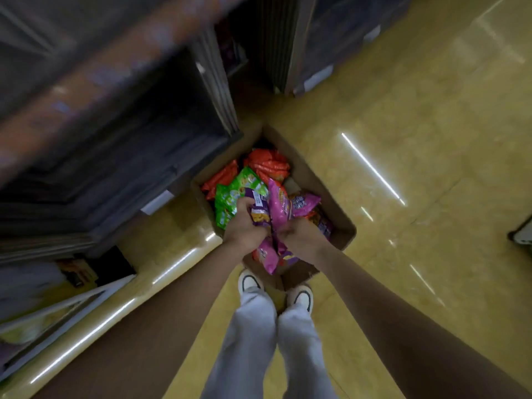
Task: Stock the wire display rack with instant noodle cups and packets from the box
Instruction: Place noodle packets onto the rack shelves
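An open cardboard box [322, 180] sits on the floor in front of my feet, filled with noodle packets: orange ones [270, 164] at the far end, green ones [234, 194] on the left, pink ones [280, 204] and purple ones in the middle. My left hand [244, 226] reaches into the box and grips a purple packet [260, 210]. My right hand [300, 236] is beside it, fingers curled round the lower end of a pink packet. The dark wire display rack [121, 133] stands to the left, blurred.
The floor is glossy yellow tile [417, 139] with light reflections. A second dark shelf unit [325, 38] stands at the top. Low shelving with goods [77, 272] lies at the lower left. My white shoes [249, 282] touch the box's near edge.
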Demonstrator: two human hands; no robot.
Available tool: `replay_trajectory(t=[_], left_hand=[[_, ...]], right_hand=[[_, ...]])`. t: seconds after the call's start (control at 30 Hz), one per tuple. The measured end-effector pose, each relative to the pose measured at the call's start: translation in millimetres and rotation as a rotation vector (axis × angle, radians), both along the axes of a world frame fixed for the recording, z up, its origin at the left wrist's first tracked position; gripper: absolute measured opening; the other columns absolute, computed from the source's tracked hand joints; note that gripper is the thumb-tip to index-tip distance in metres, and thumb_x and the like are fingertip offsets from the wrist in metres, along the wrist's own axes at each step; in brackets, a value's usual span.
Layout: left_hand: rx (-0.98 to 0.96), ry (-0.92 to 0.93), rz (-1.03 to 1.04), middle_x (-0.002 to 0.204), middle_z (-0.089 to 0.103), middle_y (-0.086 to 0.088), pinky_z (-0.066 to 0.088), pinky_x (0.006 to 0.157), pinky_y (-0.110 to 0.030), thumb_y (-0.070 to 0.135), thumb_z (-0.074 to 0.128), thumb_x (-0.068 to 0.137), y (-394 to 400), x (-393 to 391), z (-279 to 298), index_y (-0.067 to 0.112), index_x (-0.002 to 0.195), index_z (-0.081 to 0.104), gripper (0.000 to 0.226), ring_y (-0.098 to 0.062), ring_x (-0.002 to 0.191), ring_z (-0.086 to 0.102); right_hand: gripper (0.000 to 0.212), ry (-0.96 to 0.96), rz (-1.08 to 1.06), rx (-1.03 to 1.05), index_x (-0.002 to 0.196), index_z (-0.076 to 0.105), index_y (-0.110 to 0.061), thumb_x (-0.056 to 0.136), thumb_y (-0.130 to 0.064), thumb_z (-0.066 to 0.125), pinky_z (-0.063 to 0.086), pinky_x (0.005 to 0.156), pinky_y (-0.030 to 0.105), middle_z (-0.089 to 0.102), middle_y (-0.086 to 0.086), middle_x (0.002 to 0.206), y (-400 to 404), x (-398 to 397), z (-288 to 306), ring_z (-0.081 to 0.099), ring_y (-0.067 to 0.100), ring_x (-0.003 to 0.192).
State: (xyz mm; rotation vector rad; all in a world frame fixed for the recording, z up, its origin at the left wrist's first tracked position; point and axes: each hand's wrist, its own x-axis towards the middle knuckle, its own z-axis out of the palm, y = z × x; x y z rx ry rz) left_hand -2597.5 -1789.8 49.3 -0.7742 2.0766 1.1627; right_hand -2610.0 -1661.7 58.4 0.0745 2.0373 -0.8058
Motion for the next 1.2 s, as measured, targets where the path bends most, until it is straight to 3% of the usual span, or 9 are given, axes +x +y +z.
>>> replay_trajectory(t=[0.17, 0.23, 0.33, 0.53, 0.7, 0.77, 0.87, 1.07, 1.2], left_hand=[[0.006, 0.002, -0.046, 0.088, 0.059, -0.003, 0.053, 0.067, -0.027, 0.008, 0.064, 0.078, -5.8, -11.9, 108.5, 0.028, 0.100, 0.049, 0.033, -0.019, 0.069, 0.061], [0.027, 0.009, -0.003, 0.076, 0.054, -0.001, 0.054, 0.051, -0.022, 0.003, 0.060, 0.080, -5.4, -13.8, 143.9, 0.023, 0.097, 0.050, 0.029, -0.015, 0.051, 0.057], [0.016, 0.052, 0.045, 0.073, 0.048, 0.003, 0.038, 0.030, -0.014, 0.002, 0.061, 0.078, -3.6, -9.3, 186.8, 0.019, 0.095, 0.051, 0.026, -0.010, 0.057, 0.048], [-0.019, 0.132, 0.163, 0.066, 0.056, -0.007, 0.058, 0.064, -0.038, 0.001, 0.062, 0.073, 11.2, 9.6, 253.2, 0.014, 0.067, 0.054, 0.017, -0.024, 0.066, 0.060], [-0.020, 0.253, 0.216, 0.055, 0.056, -0.008, 0.035, 0.037, -0.017, 0.013, 0.058, 0.074, 42.3, 32.5, 311.5, 0.007, 0.074, 0.061, 0.006, -0.018, 0.039, 0.049], [-0.056, 0.345, 0.202, 0.051, 0.047, -0.004, 0.025, 0.040, -0.018, 0.020, 0.056, 0.077, 51.0, 41.1, 336.1, 0.014, 0.070, 0.056, 0.010, -0.018, 0.042, 0.040], [0.050, 0.486, 0.265, 0.060, 0.053, -0.004, 0.030, 0.042, -0.020, 0.027, 0.052, 0.090, 58.1, 52.8, 373.3, 0.017, 0.090, 0.055, 0.010, -0.016, 0.047, 0.044], [0.066, 0.780, 0.616, 0.106, 0.057, -0.006, 0.051, 0.073, -0.031, 0.049, 0.054, 0.087, 49.6, 82.9, 432.2, 0.018, 0.101, 0.051, 0.034, -0.018, 0.085, 0.061], [0.244, 0.811, 0.779, 0.119, 0.055, -0.017, 0.044, 0.097, -0.043, 0.050, 0.042, 0.095, 40.2, 108.3, 468.6, 0.003, 0.124, 0.053, 0.057, -0.029, 0.112, 0.054]], right_hand=[[0.012, 0.002, -0.201, -0.138, 0.074, 0.057, -0.003, 0.085, -0.006, 0.053, 0.032, 0.057, 0.030, 0.050, 0.009, 0.071, -1.5, -3.4, 105.8, 0.045, 0.020, 0.070], [0.013, 0.002, -0.213, -0.242, 0.066, 0.054, -0.004, 0.078, 0.000, 0.056, 0.033, 0.054, 0.025, 0.047, 0.007, 0.063, -1.9, 0.4, 138.8, 0.042, 0.016, 0.062], [0.008, 0.064, -0.111, -0.265, 0.076, 0.062, 0.002, 0.071, -0.004, 0.065, 0.037, 0.055, 0.015, 0.052, 0.007, 0.075, -3.6, 8.1, 176.5, 0.049, 0.012, 0.068], [0.070, 0.245, 0.150, -0.194, 0.128, 0.053, -0.016, 0.070, -0.046, 0.077, 0.032, 0.104, 0.024, 0.033, 0.002, 0.119, 18.4, 19.6, 239.8, 0.035, 0.014, 0.119], [0.050, 0.608, 0.245, -0.109, 0.112, 0.062, -0.005, 0.074, -0.033, 0.078, 0.035, 0.085, 0.022, 0.044, 0.009, 0.111, 41.9, 37.3, 295.5, 0.048, 0.024, 0.111], [0.033, 0.723, 0.187, -0.130, 0.095, 0.068, -0.003, 0.077, -0.029, 0.075, 0.029, 0.069, 0.022, 0.045, 0.006, 0.093, 53.3, 41.6, 317.6, 0.054, 0.028, 0.095], [0.023, 0.754, 0.081, -0.238, 0.076, 0.065, -0.007, 0.081, -0.029, 0.072, 0.028, 0.067, 0.025, 0.044, 0.003, 0.080, 66.7, 44.7, 354.5, 0.050, 0.022, 0.081], [0.011, 0.590, -0.099, -0.596, 0.079, 0.064, -0.022, 0.088, -0.016, 0.063, 0.052, 0.077, 0.032, 0.068, 0.001, 0.080, 87.5, 52.7, 437.2, 0.064, 0.020, 0.080], [0.011, 0.485, -0.136, -0.867, 0.089, 0.067, -0.013, 0.090, -0.008, 0.057, 0.055, 0.067, 0.025, 0.072, -0.001, 0.067, 100.1, 61.0, 483.1, 0.068, 0.012, 0.063]])
